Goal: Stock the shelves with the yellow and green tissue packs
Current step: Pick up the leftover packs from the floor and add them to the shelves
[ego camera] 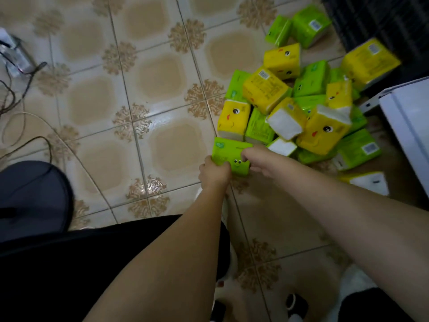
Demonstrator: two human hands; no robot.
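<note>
Left hand (pixel 214 174) and right hand (pixel 260 162) grip 1 green tissue pack (pixel 228 154) beside the pile of packs (pixel 299 108); patterned tiled floor (pixel 116 101) below.

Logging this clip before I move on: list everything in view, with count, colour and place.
held pack: one, green, at the pile's near-left edge, gripped by both hands
green packs: many, count unclear, heaped on the floor at right
yellow packs: several, mixed into that heap
floor: beige patterned tiles
cables: several, dark and pale, far left
white unit: one, right edge
left hand: grips the pack's near-left corner
right hand: grips its right end
</note>
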